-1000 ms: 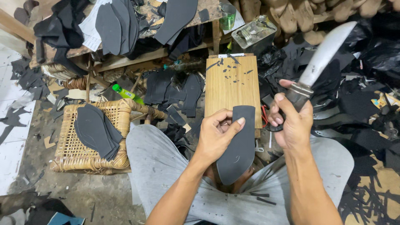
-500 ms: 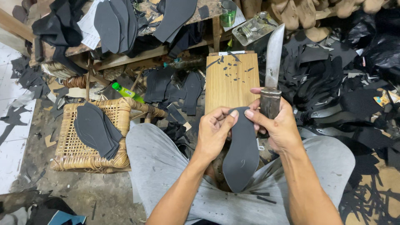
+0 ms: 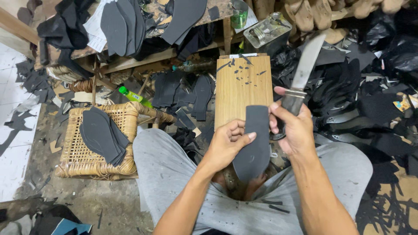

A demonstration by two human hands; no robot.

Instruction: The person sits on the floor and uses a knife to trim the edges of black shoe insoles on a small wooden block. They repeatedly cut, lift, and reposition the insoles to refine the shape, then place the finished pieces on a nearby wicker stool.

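Left hand (image 3: pixel 227 143): gripping the dark sole piece (image 3: pixel 254 143), thumb and fingers pinched on its left edge, just above the lap.
Right hand (image 3: pixel 297 130): wrapped tight around the knife (image 3: pixel 305 72) handle, blade pointing up and far.
Wooden board (image 3: pixel 244 87): just beyond the hands, flecked with scraps.
Wicker stool (image 3: pixel 98 148): left, carrying stacked soles (image 3: pixel 102 135).

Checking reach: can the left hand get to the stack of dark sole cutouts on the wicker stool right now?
Probably not yet: the left hand grips a dark foam sole piece. The stack of dark sole cutouts on the wicker stool lies uncovered beside the left knee.
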